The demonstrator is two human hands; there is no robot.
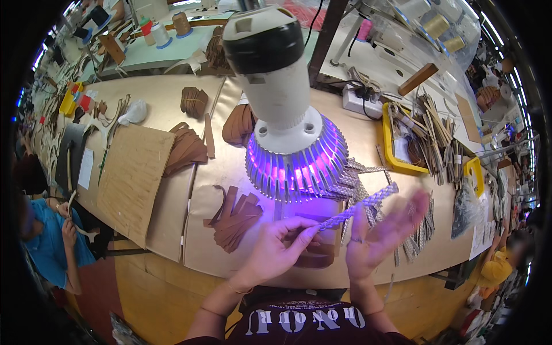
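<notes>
My left hand (277, 248) pinches one end of a silvery braided strap (361, 206) between thumb and fingers, just under a lamp that glows violet (290, 155). The strap runs up and to the right from that pinch. My right hand (384, 233) is next to it, fingers spread and blurred, palm toward the strap's middle; I cannot tell whether it touches the strap. A brown leather piece (315, 253) lies on the table under both hands.
A pile of brown leather strips (234, 219) lies left of my hands, more braided straps (356, 178) behind the lamp. A yellow tray (397, 155) of strips sits at right. A cardboard sheet (131, 178) lies at left. A person in blue (49, 241) sits at far left.
</notes>
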